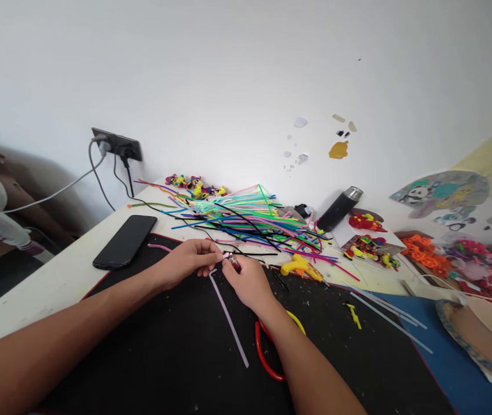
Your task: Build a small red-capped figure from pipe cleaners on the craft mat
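My left hand and my right hand meet above the black mat, fingertips closed and almost touching. A lavender pipe cleaner, bent near its top, slants down from below the left fingertips over the mat. Another pinkish-lavender length sticks out to the left behind my left hand. In the right fingers sits a small silvery and dark red piece, mostly hidden. Beneath my right forearm show a curved red handle and a yellow one; the rest of that tool is covered.
Behind the hands lies a heap of coloured pipe cleaners. A yellow glue gun rests right of it, with a black flask beyond. At left is a phone; at right, clear sticks and a round basket.
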`<action>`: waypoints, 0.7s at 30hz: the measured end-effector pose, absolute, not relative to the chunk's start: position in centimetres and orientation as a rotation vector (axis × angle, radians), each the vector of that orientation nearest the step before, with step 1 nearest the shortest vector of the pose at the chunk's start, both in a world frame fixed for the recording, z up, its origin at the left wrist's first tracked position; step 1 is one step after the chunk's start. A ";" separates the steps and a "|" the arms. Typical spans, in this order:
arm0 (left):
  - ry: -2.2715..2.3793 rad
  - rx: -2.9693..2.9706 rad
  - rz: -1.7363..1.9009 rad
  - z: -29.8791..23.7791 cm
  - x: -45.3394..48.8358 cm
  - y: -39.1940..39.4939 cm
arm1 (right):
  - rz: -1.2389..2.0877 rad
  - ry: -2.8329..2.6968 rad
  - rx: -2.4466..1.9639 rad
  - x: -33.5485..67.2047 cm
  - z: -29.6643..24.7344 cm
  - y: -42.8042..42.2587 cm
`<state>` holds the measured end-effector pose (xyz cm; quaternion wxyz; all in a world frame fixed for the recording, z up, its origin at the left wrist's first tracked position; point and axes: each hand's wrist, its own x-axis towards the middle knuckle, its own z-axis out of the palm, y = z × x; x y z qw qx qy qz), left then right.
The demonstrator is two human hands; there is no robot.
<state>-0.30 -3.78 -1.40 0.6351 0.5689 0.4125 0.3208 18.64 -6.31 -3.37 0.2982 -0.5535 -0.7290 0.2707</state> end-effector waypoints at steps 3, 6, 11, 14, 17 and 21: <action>0.938 1.296 0.731 -1.4 -0.3 -3.8 | 0.727 -1.945 -1.466 18.7 -3.3 -6.3; 0.928 1.293 0.731 -1.5 -0.3 -3.8 | 0.756 -1.933 -1.474 18.7 -3.3 -6.3; 0.952 1.317 0.791 -1.8 -0.5 -3.5 | 0.822 -1.850 -1.492 18.9 -3.3 -6.1; 0.980 1.361 0.835 -1.9 -0.7 -3.3 | 0.876 -1.797 -1.477 19.1 -3.3 -6.0; 1.002 1.410 0.850 -1.9 -0.7 -3.4 | 0.940 -1.713 -1.431 19.2 -3.4 -5.8; 1.020 1.477 0.834 -1.9 -0.7 -3.5 | 1.014 -1.612 -1.353 19.3 -3.9 -5.6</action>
